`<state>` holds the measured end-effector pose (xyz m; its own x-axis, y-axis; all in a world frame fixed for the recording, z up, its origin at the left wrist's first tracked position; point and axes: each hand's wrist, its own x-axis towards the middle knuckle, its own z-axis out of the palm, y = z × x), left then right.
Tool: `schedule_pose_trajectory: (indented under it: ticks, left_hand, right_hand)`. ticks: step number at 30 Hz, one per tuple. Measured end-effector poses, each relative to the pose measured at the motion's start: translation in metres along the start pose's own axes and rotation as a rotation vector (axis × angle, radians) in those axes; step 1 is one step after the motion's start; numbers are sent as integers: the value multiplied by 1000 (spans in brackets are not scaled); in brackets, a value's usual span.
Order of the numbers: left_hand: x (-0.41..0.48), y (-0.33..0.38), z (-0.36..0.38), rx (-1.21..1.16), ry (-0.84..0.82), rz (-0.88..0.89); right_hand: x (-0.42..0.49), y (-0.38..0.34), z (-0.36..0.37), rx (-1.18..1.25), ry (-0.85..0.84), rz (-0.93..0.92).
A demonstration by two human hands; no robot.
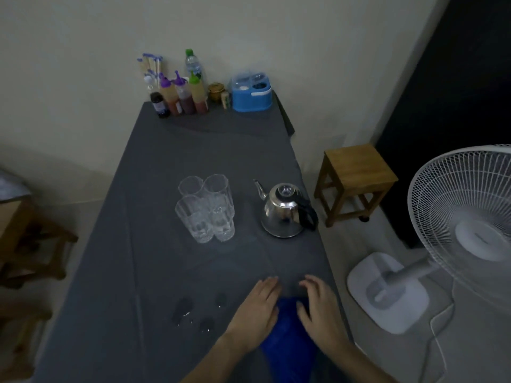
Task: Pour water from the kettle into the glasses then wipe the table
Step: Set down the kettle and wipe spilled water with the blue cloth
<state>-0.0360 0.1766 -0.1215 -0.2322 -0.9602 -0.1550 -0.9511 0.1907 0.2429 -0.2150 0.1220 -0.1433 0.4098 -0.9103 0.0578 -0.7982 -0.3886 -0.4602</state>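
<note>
Both hands, left hand (257,313) and right hand (320,310), press spread fingers (269,284) on the blue cloth (287,344), wet spots (184,310) lying just left of it.

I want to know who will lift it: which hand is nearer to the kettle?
Right. The right hand lies almost straight below the kettle; the left hand lies further left, toward the wet spots.

left hand (258,313) flat, right hand (320,308) flat
</note>
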Motion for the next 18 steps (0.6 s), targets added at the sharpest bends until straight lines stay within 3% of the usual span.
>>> schedule_pose_trajectory:
  ticks: [5, 9, 13, 18]
  left_hand:
    - [-47, -1, 24, -34, -169, -95]
    - [-76, -6, 38, -51, -219, -65]
    - [-91, -10, 57, -58, -186, -20]
    - [-111, -23, 77, -45, -44, 8]
  right_hand:
    - [-61, 1, 26, -242, -91, -86]
    - [-63, -7, 16, -269, -215, -100]
    - [-51, -15, 9, -329, -296, -86]
    - [-63, -29, 32, -362, -233, -31]
